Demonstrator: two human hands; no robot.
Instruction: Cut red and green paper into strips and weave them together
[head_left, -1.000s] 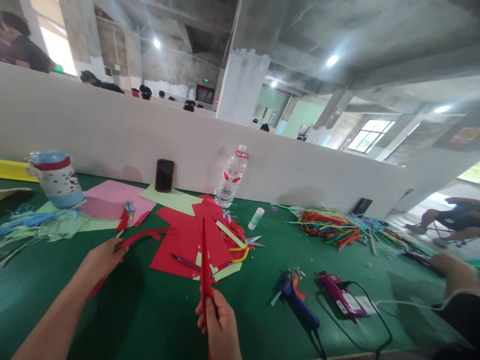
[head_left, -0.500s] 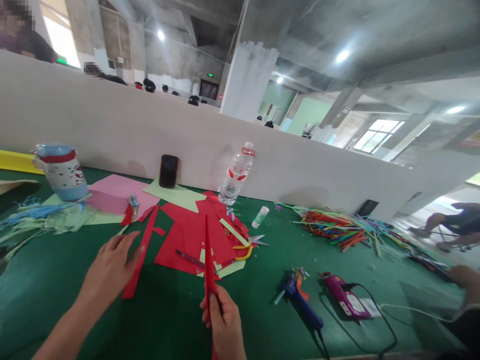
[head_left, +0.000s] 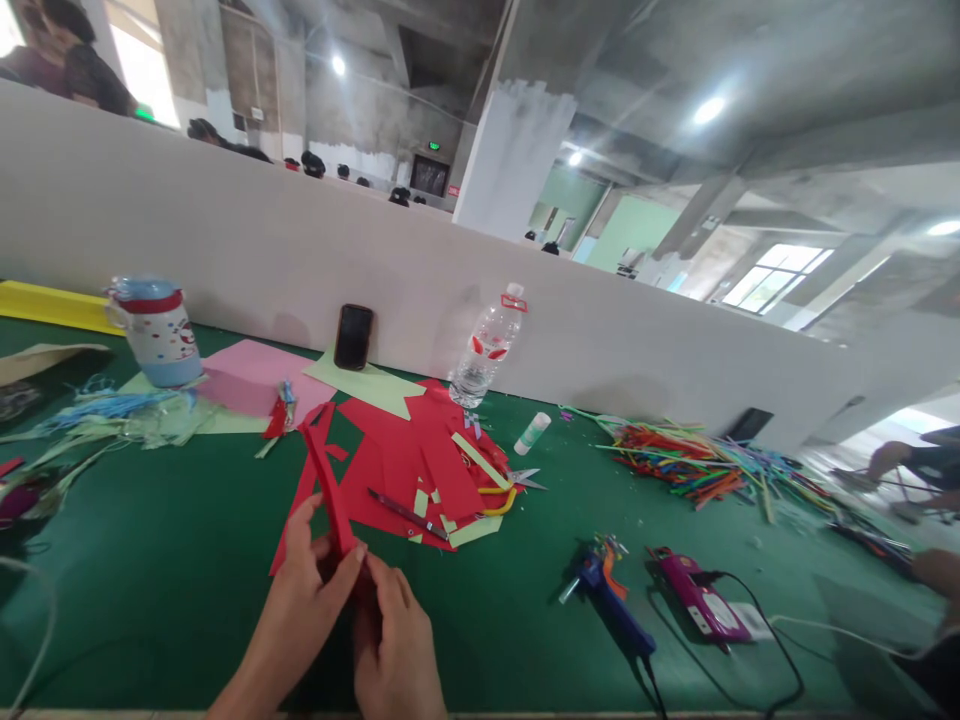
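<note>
A narrow strip of red paper (head_left: 331, 487) stands up between my two hands, its far end leaning left. My left hand (head_left: 304, 580) pinches it near its lower end, thumb against the paper. Close beside it, my right hand (head_left: 396, 625) closes round the bottom end, which its fingers largely hide. Just beyond lie red paper sheets (head_left: 390, 450) with pale green scraps on them. A dark slim craft knife or pen (head_left: 406, 514) rests on the red paper. Yellow-handled scissors (head_left: 499, 497) lie at its right edge, partly under scraps.
A glue gun (head_left: 607, 597) and a purple power strip (head_left: 701, 597) with cables lie at right. Behind stand a water bottle (head_left: 486, 350), glue stick (head_left: 532, 433), phone (head_left: 353, 337) and cup (head_left: 161, 335). Coloured pipe cleaners (head_left: 675, 460) are heaped at back right. Another person's arm (head_left: 941, 575) shows at far right.
My left hand has moved right and taken hold of the red strip. My right hand has shifted left, and the strip now leans left. The view has turned slightly left.
</note>
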